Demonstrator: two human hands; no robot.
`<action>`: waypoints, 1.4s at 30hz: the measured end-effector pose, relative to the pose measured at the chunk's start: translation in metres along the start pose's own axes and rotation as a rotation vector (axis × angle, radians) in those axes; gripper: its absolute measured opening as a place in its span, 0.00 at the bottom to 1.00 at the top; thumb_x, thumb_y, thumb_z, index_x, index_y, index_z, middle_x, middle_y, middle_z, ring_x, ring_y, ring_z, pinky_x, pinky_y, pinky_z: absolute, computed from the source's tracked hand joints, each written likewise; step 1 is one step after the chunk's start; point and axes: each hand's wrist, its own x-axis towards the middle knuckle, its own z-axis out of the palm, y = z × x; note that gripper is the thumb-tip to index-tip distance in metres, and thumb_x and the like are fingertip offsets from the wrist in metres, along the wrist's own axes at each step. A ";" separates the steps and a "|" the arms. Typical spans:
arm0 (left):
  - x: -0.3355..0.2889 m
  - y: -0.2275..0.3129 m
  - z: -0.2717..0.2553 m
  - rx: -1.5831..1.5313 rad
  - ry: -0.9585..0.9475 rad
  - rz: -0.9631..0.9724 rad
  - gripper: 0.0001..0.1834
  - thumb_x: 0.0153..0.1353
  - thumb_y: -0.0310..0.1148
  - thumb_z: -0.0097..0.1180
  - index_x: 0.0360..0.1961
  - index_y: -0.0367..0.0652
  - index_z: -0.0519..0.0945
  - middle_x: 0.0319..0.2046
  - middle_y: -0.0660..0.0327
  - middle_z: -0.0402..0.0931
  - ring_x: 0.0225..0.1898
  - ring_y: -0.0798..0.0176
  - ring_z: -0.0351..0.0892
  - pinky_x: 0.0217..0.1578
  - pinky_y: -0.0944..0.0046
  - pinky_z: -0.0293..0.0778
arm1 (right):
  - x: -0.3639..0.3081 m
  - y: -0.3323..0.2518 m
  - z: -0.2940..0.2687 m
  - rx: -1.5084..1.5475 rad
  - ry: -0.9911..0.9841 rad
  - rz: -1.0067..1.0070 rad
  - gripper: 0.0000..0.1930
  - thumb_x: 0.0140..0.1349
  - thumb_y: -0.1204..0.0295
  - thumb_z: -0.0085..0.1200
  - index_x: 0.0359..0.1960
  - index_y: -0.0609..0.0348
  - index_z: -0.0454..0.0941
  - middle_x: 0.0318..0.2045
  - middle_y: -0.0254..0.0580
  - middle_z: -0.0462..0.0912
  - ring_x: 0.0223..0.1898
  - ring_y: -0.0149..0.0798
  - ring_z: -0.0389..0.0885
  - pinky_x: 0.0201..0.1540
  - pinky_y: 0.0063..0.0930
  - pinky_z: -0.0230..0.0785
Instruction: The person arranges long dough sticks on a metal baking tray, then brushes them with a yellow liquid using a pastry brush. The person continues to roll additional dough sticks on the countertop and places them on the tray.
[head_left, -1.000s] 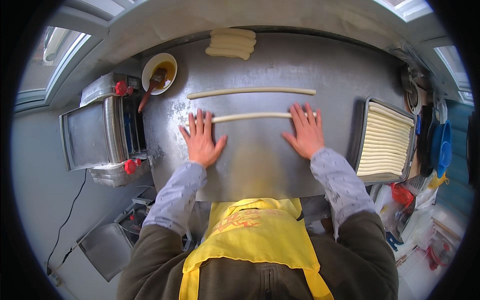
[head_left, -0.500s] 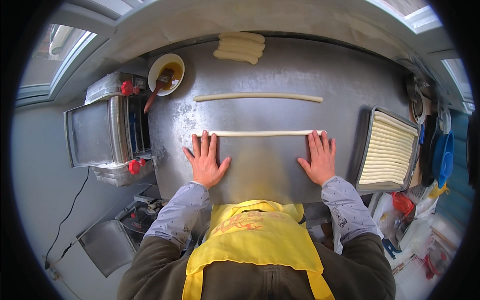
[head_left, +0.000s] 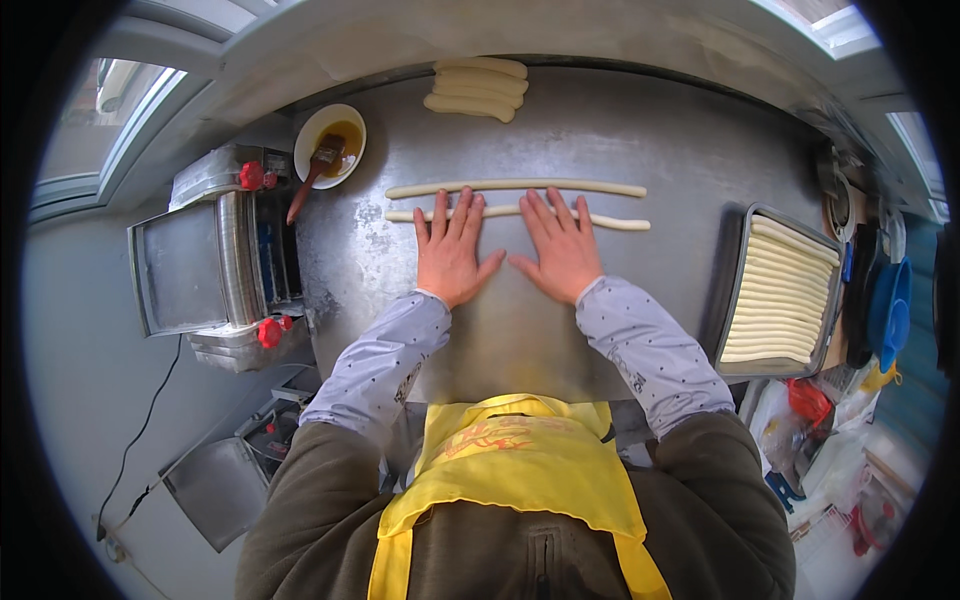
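Observation:
Two long, thin dough ropes lie side by side across the metal table. On the nearer dough rope my left hand and my right hand rest with fingers stretched out, a little apart from each other near its middle. My fingertips reach to the farther dough rope or just short of it. Parts of the nearer rope are hidden under my fingers. Neither hand grips anything; both lie flat, palms down.
Several thicker dough pieces lie at the table's far edge. A white bowl of yellow liquid holds a brush at the far left. A tray of dough ropes sits at right. Left stands a metal roller machine.
Both hands have moved away from me and inward from the rope's ends toward its middle. The nearer dough rope has rolled farther off, close to the other one.

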 end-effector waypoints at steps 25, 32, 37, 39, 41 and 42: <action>-0.039 -0.042 -0.005 0.114 0.040 -0.135 0.54 0.65 0.58 0.61 0.82 0.37 0.56 0.84 0.40 0.48 0.85 0.30 0.37 0.77 0.21 0.30 | 0.025 -0.021 -0.011 0.003 -0.166 -0.022 0.49 0.71 0.37 0.52 0.84 0.56 0.55 0.84 0.38 0.56 0.85 0.47 0.47 0.85 0.62 0.32; -0.044 -0.028 -0.016 0.067 -0.037 -0.229 0.54 0.66 0.64 0.59 0.84 0.44 0.57 0.85 0.47 0.47 0.85 0.28 0.34 0.75 0.15 0.27 | -0.001 -0.020 -0.013 0.014 -0.161 -0.025 0.47 0.72 0.38 0.52 0.83 0.54 0.57 0.84 0.37 0.58 0.85 0.48 0.48 0.85 0.61 0.33; -0.027 -0.026 -0.003 0.071 -0.212 -0.086 0.53 0.66 0.61 0.59 0.84 0.44 0.57 0.85 0.49 0.50 0.86 0.36 0.40 0.77 0.20 0.28 | 0.001 -0.002 -0.018 0.041 -0.252 -0.022 0.48 0.70 0.38 0.55 0.82 0.56 0.58 0.83 0.39 0.59 0.84 0.50 0.50 0.84 0.63 0.36; -0.020 -0.022 0.000 0.027 -0.152 -0.060 0.52 0.67 0.60 0.59 0.84 0.44 0.58 0.85 0.51 0.51 0.85 0.37 0.42 0.78 0.22 0.29 | -0.012 0.010 -0.026 0.023 -0.218 0.032 0.47 0.71 0.39 0.55 0.82 0.55 0.59 0.83 0.39 0.59 0.84 0.51 0.50 0.84 0.63 0.37; -0.012 -0.019 0.000 0.078 -0.195 -0.100 0.51 0.67 0.60 0.59 0.84 0.44 0.59 0.85 0.51 0.51 0.85 0.37 0.42 0.78 0.23 0.30 | -0.020 0.023 -0.028 0.020 -0.203 0.088 0.47 0.71 0.39 0.54 0.83 0.55 0.58 0.83 0.39 0.59 0.84 0.51 0.50 0.84 0.63 0.37; -0.006 -0.020 0.000 0.094 -0.065 -0.069 0.50 0.68 0.60 0.58 0.84 0.44 0.58 0.85 0.52 0.51 0.85 0.37 0.42 0.79 0.24 0.31 | -0.017 0.032 -0.026 0.007 -0.156 0.114 0.47 0.71 0.39 0.54 0.83 0.55 0.57 0.83 0.39 0.58 0.84 0.52 0.49 0.84 0.63 0.36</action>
